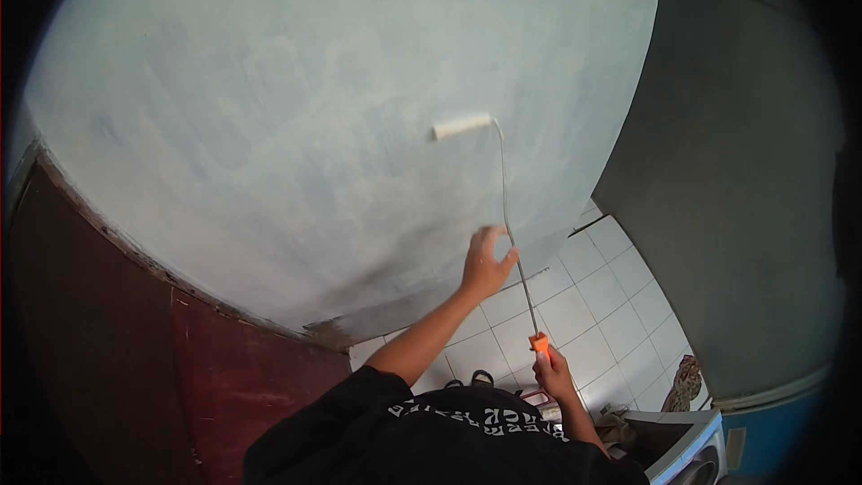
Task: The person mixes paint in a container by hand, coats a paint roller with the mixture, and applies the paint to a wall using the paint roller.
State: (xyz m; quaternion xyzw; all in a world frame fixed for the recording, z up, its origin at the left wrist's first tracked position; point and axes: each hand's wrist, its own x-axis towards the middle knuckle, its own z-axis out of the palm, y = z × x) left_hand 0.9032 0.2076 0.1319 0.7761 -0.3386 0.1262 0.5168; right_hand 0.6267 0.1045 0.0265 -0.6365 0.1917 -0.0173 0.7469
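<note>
My right hand (554,374) is closed round the orange handle of a paint roller (522,283). Its long, thin metal rod runs up to a white roller sleeve (462,127) at the pale, patchily painted wall (296,117); whether the sleeve presses on the wall I cannot tell. Beside the middle of the rod is my left hand (487,262), slightly blurred. Its thumb and fingers are apart in a loose curve, with the fingertips close to the rod. Contact there is not clear.
White floor tiles (575,310) lie below, with my feet on them. A dark red panel (251,377) stands at lower left. On the right are a dark grey wall (727,180) and, lower down, a white-framed appliance (700,454) beside a brown patterned cloth (684,383).
</note>
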